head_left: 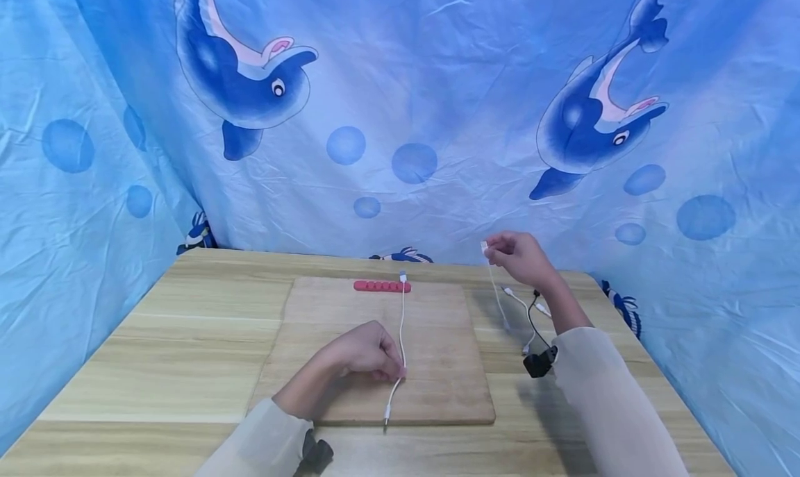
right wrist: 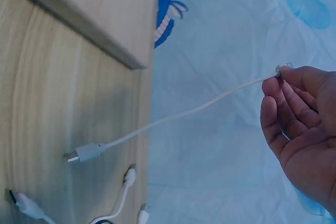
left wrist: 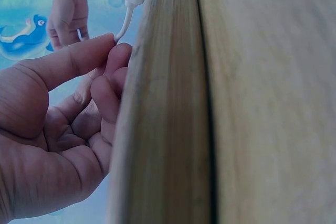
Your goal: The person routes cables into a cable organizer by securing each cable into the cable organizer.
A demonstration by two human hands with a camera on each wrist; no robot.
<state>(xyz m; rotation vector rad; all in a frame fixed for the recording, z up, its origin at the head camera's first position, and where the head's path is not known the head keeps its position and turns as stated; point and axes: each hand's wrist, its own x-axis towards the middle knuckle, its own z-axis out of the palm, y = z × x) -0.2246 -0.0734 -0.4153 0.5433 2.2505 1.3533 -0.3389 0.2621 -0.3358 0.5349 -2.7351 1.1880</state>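
Note:
On the wooden board [head_left: 444, 366], my left hand [head_left: 369, 352] pinches a white USB cable [head_left: 402, 324] between thumb and fingertips, partway down its length. That cable's upper end crosses the right end of a red cable holder [head_left: 375, 287] near the board's far edge. Its lower plug [head_left: 387, 414] lies at the board's near edge. Beyond the board's right side, my right hand [head_left: 520, 258] is raised and pinches a second white USB cable [head_left: 497, 293] at its upper end. The second cable hangs down; its lower plug [right wrist: 89, 151] shows in the right wrist view.
Several more cables, among them a white cable [head_left: 521, 302] and a black cable [head_left: 531, 321], lie on the table [head_left: 187, 338] under my right forearm. A blue dolphin-print curtain [head_left: 412, 81] surrounds the table's back and sides.

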